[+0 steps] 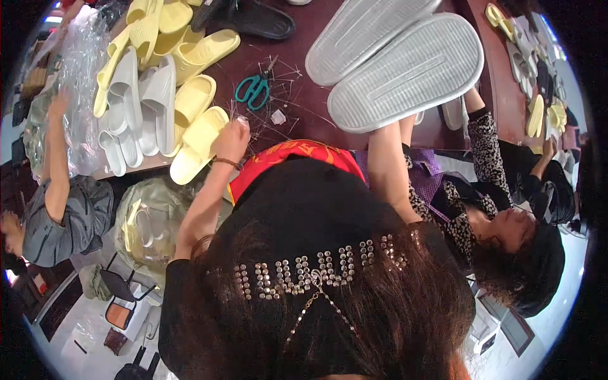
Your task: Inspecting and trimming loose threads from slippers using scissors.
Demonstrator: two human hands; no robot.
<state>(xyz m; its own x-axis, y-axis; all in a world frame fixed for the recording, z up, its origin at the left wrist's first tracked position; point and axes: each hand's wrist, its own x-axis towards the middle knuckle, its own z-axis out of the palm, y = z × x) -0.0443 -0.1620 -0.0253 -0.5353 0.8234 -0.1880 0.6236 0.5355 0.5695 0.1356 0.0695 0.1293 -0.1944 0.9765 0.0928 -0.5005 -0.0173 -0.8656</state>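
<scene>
Two large grey slippers, the front one (pixel 408 73) overlapping the rear one (pixel 364 35), are raised with their ridged soles up. My right forearm (pixel 387 161) runs beneath them; my right hand is hidden behind the slippers it holds up. My left hand (pixel 233 140) is closed, pinching a small whitish piece (pixel 243 121) at its fingertips, close beside a yellow slipper (pixel 197 149). Beyond that hand, scissors with teal handles (pixel 252 92) lie on the dark red table (pixel 304 117) among thin loose threads. A small white scrap (pixel 278 117) sits near them.
Yellow slippers (pixel 206 54) and grey slippers (pixel 126 101) stand in rows at the left, beside clear plastic wrapping (pixel 82 88). A black slipper (pixel 256 19) lies at the back. A person with a patterned sleeve (pixel 487 145) is at the right, another person (pixel 69 212) at the left.
</scene>
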